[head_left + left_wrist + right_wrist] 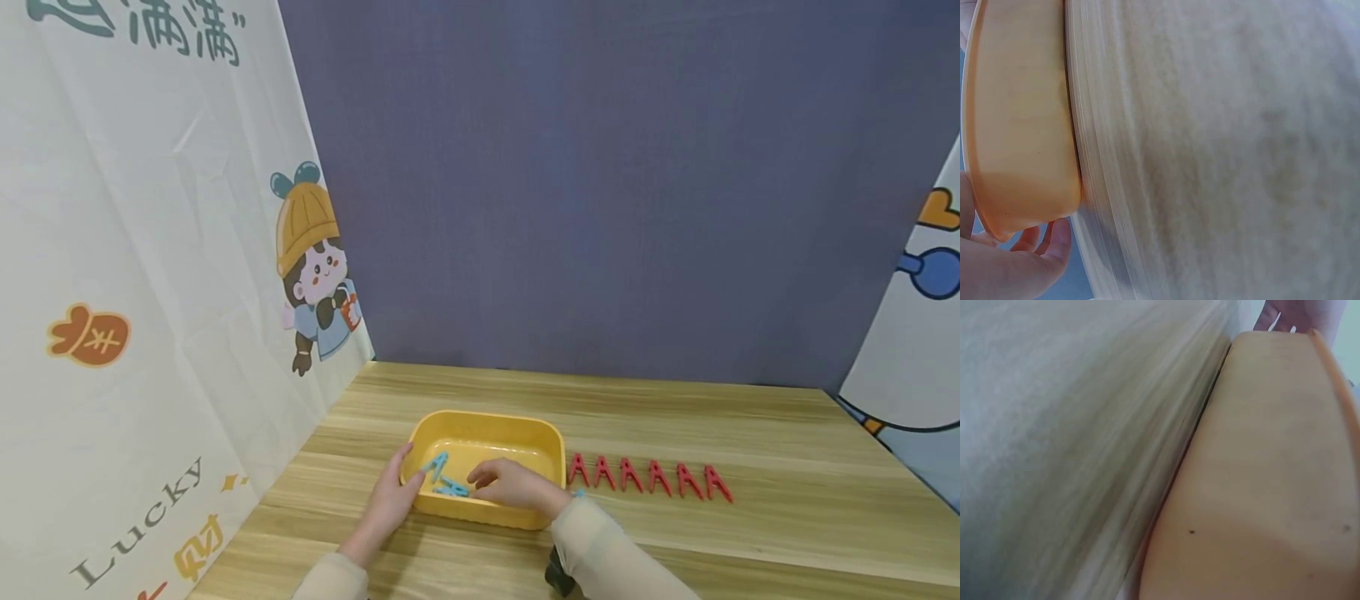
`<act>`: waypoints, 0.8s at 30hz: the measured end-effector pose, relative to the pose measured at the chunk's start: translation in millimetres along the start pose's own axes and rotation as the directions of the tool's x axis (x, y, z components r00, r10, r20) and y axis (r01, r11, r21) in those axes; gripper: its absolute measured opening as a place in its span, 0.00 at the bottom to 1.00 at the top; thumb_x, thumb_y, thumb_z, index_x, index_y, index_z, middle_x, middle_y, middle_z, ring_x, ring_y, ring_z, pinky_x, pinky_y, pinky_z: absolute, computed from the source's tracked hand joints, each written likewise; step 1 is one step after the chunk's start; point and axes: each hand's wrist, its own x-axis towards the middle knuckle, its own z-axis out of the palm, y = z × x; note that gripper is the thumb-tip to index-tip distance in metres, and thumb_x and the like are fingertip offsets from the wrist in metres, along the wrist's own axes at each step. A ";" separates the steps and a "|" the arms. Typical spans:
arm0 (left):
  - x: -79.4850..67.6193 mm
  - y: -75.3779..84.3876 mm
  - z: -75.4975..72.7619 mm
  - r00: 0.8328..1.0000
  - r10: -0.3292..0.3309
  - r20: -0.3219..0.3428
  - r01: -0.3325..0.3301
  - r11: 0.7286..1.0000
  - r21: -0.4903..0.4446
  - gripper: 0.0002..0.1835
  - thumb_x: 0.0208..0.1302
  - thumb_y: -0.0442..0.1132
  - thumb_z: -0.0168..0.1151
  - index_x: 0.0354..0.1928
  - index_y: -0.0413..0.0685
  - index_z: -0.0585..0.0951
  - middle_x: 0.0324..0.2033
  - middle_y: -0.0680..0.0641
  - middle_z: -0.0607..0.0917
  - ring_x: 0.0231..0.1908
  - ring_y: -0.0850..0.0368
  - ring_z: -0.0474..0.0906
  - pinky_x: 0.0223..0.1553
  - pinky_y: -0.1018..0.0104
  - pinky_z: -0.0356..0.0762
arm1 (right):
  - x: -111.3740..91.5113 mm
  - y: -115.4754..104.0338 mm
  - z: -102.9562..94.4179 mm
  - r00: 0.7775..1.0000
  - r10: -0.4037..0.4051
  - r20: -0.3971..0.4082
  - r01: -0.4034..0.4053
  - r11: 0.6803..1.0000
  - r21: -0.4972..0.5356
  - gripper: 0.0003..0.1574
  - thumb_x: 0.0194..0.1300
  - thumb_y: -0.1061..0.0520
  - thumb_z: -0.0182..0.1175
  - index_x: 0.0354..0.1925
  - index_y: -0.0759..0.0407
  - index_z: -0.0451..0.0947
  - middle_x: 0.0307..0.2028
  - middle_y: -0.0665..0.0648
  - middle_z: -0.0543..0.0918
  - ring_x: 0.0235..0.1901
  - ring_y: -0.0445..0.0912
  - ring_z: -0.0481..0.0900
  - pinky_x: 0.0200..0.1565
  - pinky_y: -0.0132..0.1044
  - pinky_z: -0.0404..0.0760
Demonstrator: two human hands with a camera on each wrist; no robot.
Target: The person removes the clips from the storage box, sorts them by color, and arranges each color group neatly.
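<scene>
Gripping yellow tray [487, 429] by left end with left hand [393, 490], poising bent right hand [512, 483] inside near rim, unclear whether holding anything, with room beyond.

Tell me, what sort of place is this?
Probably a small booth set up for tabletop activities: a plain blue-grey backdrop behind a wooden table, a cartoon-printed white sheet on the left, and red clips lined up beside a yellow tray.

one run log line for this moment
left hand: grip on tub | right hand: in tub near blue pegs, hold unclear | red pegs: row beside tub
</scene>
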 end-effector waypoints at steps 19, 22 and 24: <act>3.3 1.7 -0.4 0.998 -0.055 0.031 0.055 0.998 0.007 0.27 0.64 0.33 0.53 0.64 0.35 0.61 0.62 0.29 0.62 0.61 0.32 0.55 0.60 0.40 0.53 | -0.3 6.8 -5.9 0.992 0.055 0.117 -0.076 0.982 0.175 0.16 0.62 0.57 0.57 0.47 0.61 0.79 0.48 0.54 0.78 0.47 0.48 0.73 0.50 0.47 0.72; 2.8 3.0 -0.9 0.998 -0.051 0.032 0.051 0.999 0.011 0.28 0.64 0.34 0.53 0.64 0.35 0.61 0.62 0.29 0.62 0.61 0.32 0.55 0.60 0.40 0.54 | -0.1 8.1 -7.8 0.991 0.069 0.111 -0.093 0.968 0.231 0.17 0.62 0.54 0.58 0.47 0.59 0.79 0.44 0.53 0.79 0.37 0.43 0.73 0.39 0.40 0.74; 2.7 3.4 -1.0 0.998 -0.053 0.032 0.053 0.999 0.008 0.28 0.64 0.34 0.53 0.64 0.35 0.61 0.62 0.29 0.62 0.61 0.32 0.55 0.60 0.40 0.54 | -0.1 8.8 -9.3 0.992 0.074 0.107 -0.102 0.952 0.290 0.18 0.62 0.53 0.58 0.48 0.59 0.79 0.42 0.52 0.80 0.35 0.42 0.73 0.35 0.37 0.74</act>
